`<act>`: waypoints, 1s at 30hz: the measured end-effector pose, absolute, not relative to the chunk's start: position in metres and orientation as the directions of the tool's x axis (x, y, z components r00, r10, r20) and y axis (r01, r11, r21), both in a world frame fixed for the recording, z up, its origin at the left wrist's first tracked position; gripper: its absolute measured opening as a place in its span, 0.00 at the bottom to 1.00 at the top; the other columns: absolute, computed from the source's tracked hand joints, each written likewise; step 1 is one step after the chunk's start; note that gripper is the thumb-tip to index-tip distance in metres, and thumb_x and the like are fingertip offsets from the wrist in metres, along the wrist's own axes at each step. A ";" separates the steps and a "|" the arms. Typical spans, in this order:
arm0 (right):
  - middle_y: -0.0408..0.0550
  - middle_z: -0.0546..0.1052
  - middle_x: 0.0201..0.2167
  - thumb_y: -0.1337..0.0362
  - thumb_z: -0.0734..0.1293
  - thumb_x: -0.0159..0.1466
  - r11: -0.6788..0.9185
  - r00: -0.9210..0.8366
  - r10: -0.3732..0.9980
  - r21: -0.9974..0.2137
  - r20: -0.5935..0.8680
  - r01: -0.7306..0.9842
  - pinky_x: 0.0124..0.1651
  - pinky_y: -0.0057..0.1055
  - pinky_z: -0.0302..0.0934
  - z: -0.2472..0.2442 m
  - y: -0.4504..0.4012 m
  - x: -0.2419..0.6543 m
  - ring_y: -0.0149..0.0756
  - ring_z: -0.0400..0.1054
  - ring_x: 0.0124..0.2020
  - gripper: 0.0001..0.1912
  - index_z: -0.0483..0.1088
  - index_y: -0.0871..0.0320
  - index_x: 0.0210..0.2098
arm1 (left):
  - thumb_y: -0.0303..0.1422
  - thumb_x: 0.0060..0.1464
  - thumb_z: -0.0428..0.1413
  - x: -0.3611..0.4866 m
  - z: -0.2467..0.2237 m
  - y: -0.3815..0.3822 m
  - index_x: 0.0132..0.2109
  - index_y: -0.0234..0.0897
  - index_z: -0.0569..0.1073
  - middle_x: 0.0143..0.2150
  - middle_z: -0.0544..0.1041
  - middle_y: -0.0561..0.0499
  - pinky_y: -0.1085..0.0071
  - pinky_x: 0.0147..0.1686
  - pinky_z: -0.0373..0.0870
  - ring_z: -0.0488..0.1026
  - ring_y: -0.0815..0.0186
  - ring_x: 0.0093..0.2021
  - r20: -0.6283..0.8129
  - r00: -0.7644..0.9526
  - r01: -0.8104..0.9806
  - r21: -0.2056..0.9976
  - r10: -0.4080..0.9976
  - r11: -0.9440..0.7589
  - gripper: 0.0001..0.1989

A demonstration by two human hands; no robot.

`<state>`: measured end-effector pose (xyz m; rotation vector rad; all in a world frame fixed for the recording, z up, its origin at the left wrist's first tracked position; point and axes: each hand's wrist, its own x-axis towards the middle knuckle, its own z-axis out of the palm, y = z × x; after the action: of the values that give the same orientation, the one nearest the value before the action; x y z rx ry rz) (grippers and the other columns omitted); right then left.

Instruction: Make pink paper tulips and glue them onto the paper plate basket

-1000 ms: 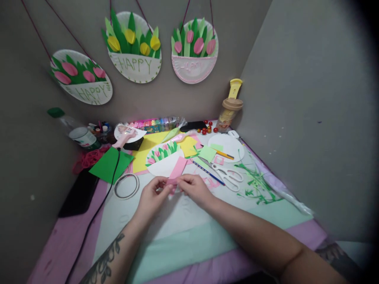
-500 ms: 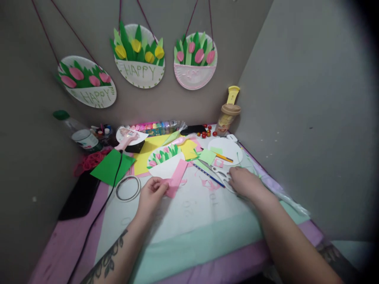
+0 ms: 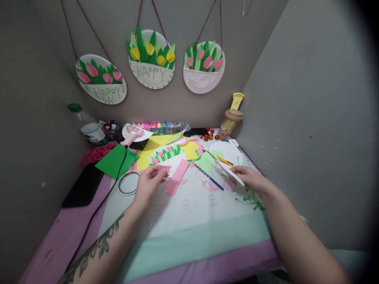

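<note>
Between the fingers of my left hand (image 3: 152, 179) is a small piece of pink paper (image 3: 166, 169). A pink paper strip (image 3: 177, 177) lies on the table just right of that hand. My right hand (image 3: 247, 178) grips white-handled scissors (image 3: 229, 172), lifted off the table with the blades pointing away and to the left. Beneath and beside the scissors are a blue pencil (image 3: 209, 177), a yellow pencil (image 3: 225, 161) and a light green paper square (image 3: 206, 161). Behind the strip sits a half plate with paper tulips (image 3: 168, 167).
Pink scraps (image 3: 209, 184) and green scraps (image 3: 251, 199) litter the white sheet. At left are a tape roll (image 3: 128, 183), green paper (image 3: 117, 161), a black phone-like slab (image 3: 82, 185) and a corded glue gun (image 3: 132, 137). A bottle (image 3: 91, 128) and a lidded cup (image 3: 229, 124) stand at the back.
My right hand has picked the scissors up off the table. My left hand has lifted the small pink piece away from the strip, which stays lying down. The view has shifted slightly.
</note>
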<state>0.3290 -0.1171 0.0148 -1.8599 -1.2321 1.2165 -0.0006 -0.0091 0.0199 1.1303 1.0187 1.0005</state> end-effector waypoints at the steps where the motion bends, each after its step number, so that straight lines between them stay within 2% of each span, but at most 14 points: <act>1: 0.44 0.71 0.24 0.55 0.67 0.51 -0.355 0.120 0.934 -0.903 -0.336 0.242 0.22 0.25 0.50 0.016 -0.114 0.322 0.28 0.60 0.20 0.16 0.67 0.61 0.34 | 0.40 0.42 0.63 0.003 0.028 -0.006 0.33 0.34 0.74 0.31 0.74 0.50 0.76 0.31 0.66 0.71 0.69 0.32 -0.111 0.240 -0.118 0.983 0.964 0.142 0.14; 4: 0.45 0.71 0.28 0.55 0.71 0.46 -0.209 0.007 0.977 -0.974 -0.211 -0.089 0.22 0.25 0.53 0.019 -0.100 0.285 0.29 0.63 0.22 0.23 0.68 0.60 0.38 | 0.38 0.41 0.64 0.016 0.050 0.003 0.31 0.35 0.73 0.33 0.73 0.51 0.77 0.31 0.67 0.69 0.70 0.34 -0.095 0.249 -0.197 0.969 0.964 0.146 0.12; 6: 0.43 0.70 0.25 0.56 0.74 0.43 -0.189 -0.057 0.982 -0.971 -0.183 -0.148 0.22 0.25 0.54 0.017 -0.087 0.253 0.28 0.62 0.21 0.23 0.68 0.60 0.35 | 0.36 0.39 0.64 0.025 0.062 0.007 0.30 0.35 0.72 0.31 0.72 0.53 0.77 0.31 0.66 0.69 0.71 0.33 -0.079 0.253 -0.236 0.962 0.964 0.141 0.12; 8: 0.42 0.68 0.23 0.55 0.74 0.44 -0.149 -0.060 0.988 -0.976 -0.141 -0.162 0.23 0.24 0.55 0.011 -0.074 0.224 0.27 0.62 0.20 0.20 0.66 0.60 0.29 | 0.35 0.38 0.65 0.030 0.069 0.011 0.30 0.35 0.71 0.30 0.71 0.54 0.76 0.31 0.67 0.68 0.71 0.31 -0.068 0.253 -0.269 0.953 0.965 0.137 0.12; 10: 0.42 0.68 0.25 0.52 0.73 0.48 -0.093 -0.048 0.995 -0.981 -0.086 -0.170 0.24 0.25 0.57 0.000 -0.062 0.202 0.27 0.63 0.21 0.20 0.65 0.60 0.29 | 0.34 0.38 0.65 0.031 0.069 0.014 0.31 0.35 0.70 0.28 0.71 0.55 0.76 0.31 0.67 0.68 0.72 0.30 -0.069 0.231 -0.293 0.946 0.971 0.137 0.13; 13: 0.43 0.69 0.28 0.51 0.69 0.52 -0.115 -0.060 0.992 -0.981 -0.107 -0.156 0.25 0.25 0.59 -0.021 -0.050 0.181 0.29 0.65 0.24 0.19 0.64 0.59 0.35 | 0.32 0.37 0.64 0.030 0.062 0.018 0.31 0.35 0.69 0.26 0.70 0.57 0.76 0.29 0.67 0.68 0.73 0.28 -0.086 0.174 -0.307 0.942 0.981 0.137 0.13; 18: 0.44 0.69 0.32 0.61 0.68 0.52 -0.085 -0.081 0.993 -0.996 -0.082 -0.027 0.32 0.29 0.63 -0.050 -0.047 0.167 0.31 0.65 0.29 0.14 0.64 0.57 0.37 | 0.33 0.38 0.64 0.030 0.054 0.023 0.32 0.35 0.69 0.25 0.71 0.58 0.76 0.29 0.66 0.69 0.74 0.26 -0.112 0.126 -0.307 0.940 0.986 0.146 0.14; 21: 0.45 0.69 0.34 0.63 0.65 0.53 -0.035 -0.113 0.993 -0.999 -0.039 0.034 0.37 0.33 0.64 -0.053 -0.052 0.165 0.34 0.65 0.33 0.14 0.64 0.57 0.39 | 0.34 0.38 0.64 0.034 0.055 0.022 0.32 0.34 0.71 0.27 0.72 0.56 0.76 0.30 0.67 0.69 0.73 0.27 -0.122 0.137 -0.290 0.944 0.983 0.158 0.14; 25: 0.44 0.68 0.33 0.63 0.63 0.54 -0.048 -0.144 0.988 -0.999 -0.051 0.023 0.36 0.32 0.63 -0.048 -0.055 0.165 0.34 0.65 0.32 0.12 0.63 0.57 0.39 | 0.36 0.38 0.64 0.038 0.054 0.020 0.33 0.34 0.71 0.28 0.72 0.54 0.77 0.29 0.67 0.69 0.72 0.28 -0.143 0.175 -0.261 0.947 0.974 0.186 0.15; 30: 0.42 0.66 0.29 0.61 0.63 0.54 -0.052 -0.128 0.990 -0.997 -0.058 0.052 0.31 0.29 0.59 -0.038 -0.052 0.167 0.32 0.61 0.29 0.11 0.62 0.57 0.37 | 0.33 0.38 0.63 0.041 0.044 0.018 0.34 0.36 0.69 0.26 0.69 0.57 0.77 0.26 0.66 0.66 0.73 0.25 -0.137 0.202 -0.224 0.958 0.970 0.182 0.14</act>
<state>0.1670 -0.0520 -0.0383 -1.2226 -1.3149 1.3228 0.0407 0.0176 0.0444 0.9983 0.9720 1.0640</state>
